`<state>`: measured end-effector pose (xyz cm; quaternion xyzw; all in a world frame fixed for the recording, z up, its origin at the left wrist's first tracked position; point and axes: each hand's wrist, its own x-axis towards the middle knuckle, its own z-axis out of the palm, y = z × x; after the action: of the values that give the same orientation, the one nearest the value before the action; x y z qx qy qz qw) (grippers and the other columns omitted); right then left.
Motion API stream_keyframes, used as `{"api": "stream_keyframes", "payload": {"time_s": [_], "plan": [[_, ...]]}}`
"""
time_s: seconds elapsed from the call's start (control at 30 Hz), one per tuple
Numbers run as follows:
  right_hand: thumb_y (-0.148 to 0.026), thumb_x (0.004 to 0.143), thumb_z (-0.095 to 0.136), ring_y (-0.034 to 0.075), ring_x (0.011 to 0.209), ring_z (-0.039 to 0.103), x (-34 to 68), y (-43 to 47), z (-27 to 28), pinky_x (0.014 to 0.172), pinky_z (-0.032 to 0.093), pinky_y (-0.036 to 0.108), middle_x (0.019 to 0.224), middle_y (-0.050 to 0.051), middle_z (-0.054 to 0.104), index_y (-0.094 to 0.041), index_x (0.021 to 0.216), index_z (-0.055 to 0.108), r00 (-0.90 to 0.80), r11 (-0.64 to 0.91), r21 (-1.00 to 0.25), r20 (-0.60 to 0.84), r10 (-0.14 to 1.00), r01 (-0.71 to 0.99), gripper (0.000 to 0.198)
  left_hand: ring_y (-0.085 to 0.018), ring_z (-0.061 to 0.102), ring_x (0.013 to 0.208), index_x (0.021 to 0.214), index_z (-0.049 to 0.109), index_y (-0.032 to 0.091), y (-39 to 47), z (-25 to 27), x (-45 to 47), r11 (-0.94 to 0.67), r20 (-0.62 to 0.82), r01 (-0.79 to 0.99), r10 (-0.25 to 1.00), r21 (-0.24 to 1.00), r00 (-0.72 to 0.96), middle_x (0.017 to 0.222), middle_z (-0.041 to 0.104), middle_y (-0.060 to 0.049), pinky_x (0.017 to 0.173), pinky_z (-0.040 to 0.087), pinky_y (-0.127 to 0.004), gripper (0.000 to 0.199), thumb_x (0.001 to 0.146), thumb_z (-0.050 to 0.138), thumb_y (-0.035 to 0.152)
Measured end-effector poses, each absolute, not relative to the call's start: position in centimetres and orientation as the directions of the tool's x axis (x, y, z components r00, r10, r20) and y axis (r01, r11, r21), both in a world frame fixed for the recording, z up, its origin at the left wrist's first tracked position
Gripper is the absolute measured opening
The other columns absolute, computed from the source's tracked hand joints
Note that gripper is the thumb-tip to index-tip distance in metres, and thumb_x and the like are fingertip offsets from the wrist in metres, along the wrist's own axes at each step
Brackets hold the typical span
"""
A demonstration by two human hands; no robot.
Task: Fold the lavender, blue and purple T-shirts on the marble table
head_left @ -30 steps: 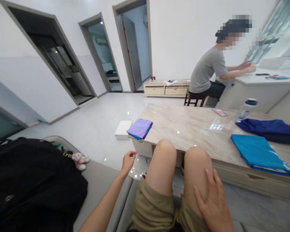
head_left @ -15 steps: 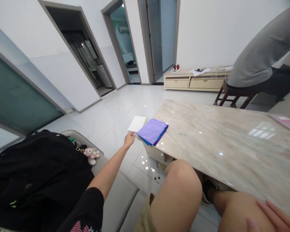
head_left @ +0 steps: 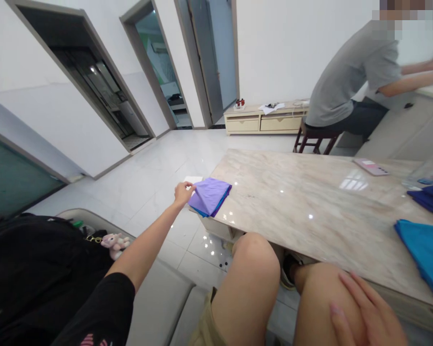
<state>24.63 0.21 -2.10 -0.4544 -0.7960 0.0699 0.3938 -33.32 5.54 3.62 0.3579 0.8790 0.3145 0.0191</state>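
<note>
My left hand [head_left: 184, 192] pinches the near-left corner of a folded lilac cloth [head_left: 211, 194] and lifts it a little, so a crease runs across the top. Blue and darker purple folded layers [head_left: 216, 210] show beneath it, at the left end of the marble-topped table [head_left: 274, 192]. Spread out on my knee at the lower right lies my right hand [head_left: 371, 312], open and holding nothing. At the right edge of the table are a folded teal cloth [head_left: 424, 254] and a dark blue cloth [head_left: 431, 199], both partly cut off by the frame.
A pink phone [head_left: 371, 166] and a clear plastic bottle [head_left: 424, 173] are on the table's far right. A white box [head_left: 194, 179] shows behind the lilac cloth. A black backpack [head_left: 39, 278] sits on the sofa at my left. A person in grey [head_left: 346, 81] sits on a stool.
The view has turned right, bringing the teal and dark blue cloths into sight. My left hand has risen slightly, pulling up the lilac cloth's corner. My right hand stays on my knee.
</note>
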Motion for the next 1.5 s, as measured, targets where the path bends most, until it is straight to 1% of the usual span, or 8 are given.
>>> {"api": "stream_keyframes", "payload": {"time_s": [0.17, 0.27, 0.57, 0.77, 1.07, 1.23, 1.37, 1.5], "plan": [[-0.05, 0.112, 0.049, 0.043, 0.146, 0.062, 24.5, -0.6, -1.6, 0.122, 0.05, 0.067, 0.164, 0.017, 0.06, -0.023, 0.165, 0.055, -0.222, 0.555, -0.491, 0.581, 0.783, 0.672, 0.06, -0.027, 0.072, 0.109, 0.091, 0.079, 0.023, 11.4, 15.8, -30.2, 0.286, 0.365, 0.784, 0.762, 0.552, -0.535, 0.107, 0.083, -0.007, 0.108, 0.054, -0.038, 0.01, 0.088, 0.076, 0.032], [-0.053, 0.113, 0.048, 0.042, 0.147, 0.061, 24.8, -0.2, -2.5, 0.124, 0.049, 0.067, 0.164, 0.018, 0.06, -0.022, 0.161, 0.057, -0.189, 0.541, -0.508, 0.588, 0.786, 0.671, 0.058, -0.027, 0.073, 0.101, 0.09, 0.078, 0.023, 14.0, 23.2, -26.9, 0.041, 0.527, 0.906, 0.802, 0.421, -0.281, 0.101, 0.083, -0.007, 0.103, 0.056, -0.04, 0.008, 0.089, 0.076, 0.031], [-0.057, 0.113, 0.045, 0.037, 0.149, 0.059, 24.2, 0.3, -2.9, 0.127, 0.049, 0.062, 0.162, 0.019, 0.06, -0.021, 0.157, 0.06, -0.122, 0.505, -0.568, 0.578, 0.807, 0.65, 0.058, -0.019, 0.066, 0.101, 0.101, 0.075, 0.019, 12.2, 38.9, -19.3, -0.19, 0.747, 0.926, 0.653, 0.325, -0.128, 0.106, 0.076, -0.004, 0.106, 0.054, -0.038, 0.015, 0.097, 0.08, 0.032], [-0.058, 0.114, 0.046, 0.037, 0.154, 0.054, 23.3, 0.0, -3.3, 0.13, 0.046, 0.063, 0.167, 0.018, 0.055, -0.023, 0.162, 0.056, -0.106, 0.509, -0.583, 0.586, 0.803, 0.633, 0.06, -0.022, 0.064, 0.099, 0.095, 0.073, 0.024, 8.2, 39.3, -18.8, -0.149, 0.749, 0.908, 0.624, 0.392, -0.221, 0.099, 0.075, -0.004, 0.101, 0.055, -0.039, 0.017, 0.094, 0.081, 0.038], [-0.053, 0.113, 0.049, 0.037, 0.152, 0.055, 23.3, 0.2, -3.5, 0.128, 0.047, 0.064, 0.166, 0.018, 0.056, -0.023, 0.162, 0.055, -0.109, 0.516, -0.56, 0.603, 0.791, 0.648, 0.058, -0.025, 0.07, 0.098, 0.089, 0.072, 0.022, 8.9, 38.2, -12.4, -0.311, 0.735, 0.897, 0.677, 0.315, -0.023, 0.095, 0.076, -0.005, 0.102, 0.057, -0.043, 0.01, 0.09, 0.078, 0.029], [-0.042, 0.11, 0.055, 0.036, 0.137, 0.062, 22.6, 2.3, 1.7, 0.122, 0.051, 0.061, 0.145, 0.019, 0.069, -0.019, 0.15, 0.065, -0.27, 0.638, -0.424, 0.654, 0.706, 0.643, 0.047, -0.024, 0.069, 0.102, 0.096, 0.073, 0.021, 9.1, 40.4, -10.1, -0.386, 0.728, 0.874, 0.683, 0.295, 0.056, 0.102, 0.077, -0.006, 0.105, 0.056, -0.042, 0.011, 0.097, 0.08, 0.029], [-0.043, 0.109, 0.063, 0.035, 0.139, 0.062, 19.6, 4.6, 7.3, 0.12, 0.052, 0.055, 0.145, 0.017, 0.071, -0.02, 0.153, 0.065, -0.489, 0.742, -0.329, 0.587, 0.645, 0.584, 0.049, -0.018, 0.068, 0.097, 0.102, 0.074, 0.017, 8.2, 42.5, -9.2, -0.42, 0.758, 0.865, 0.648, 0.275, 0.074, 0.102, 0.077, -0.006, 0.106, 0.055, -0.04, 0.011, 0.103, 0.079, 0.026], [-0.033, 0.111, 0.06, 0.03, 0.119, 0.071, 17.4, 6.6, 10.8, 0.107, 0.056, 0.042, 0.121, 0.015, 0.08, -0.02, 0.123, 0.08, -0.527, 0.692, -0.358, 0.46, 0.715, 0.626, 0.027, -0.015, 0.068, 0.09, 0.109, 0.073, 0.01, 7.3, 44.0, -10.6, -0.423, 0.795, 0.867, 0.604, 0.264, 0.053, 0.099, 0.076, -0.008, 0.1, 0.058, -0.039, 0.019, 0.105, 0.079, 0.027]]}}
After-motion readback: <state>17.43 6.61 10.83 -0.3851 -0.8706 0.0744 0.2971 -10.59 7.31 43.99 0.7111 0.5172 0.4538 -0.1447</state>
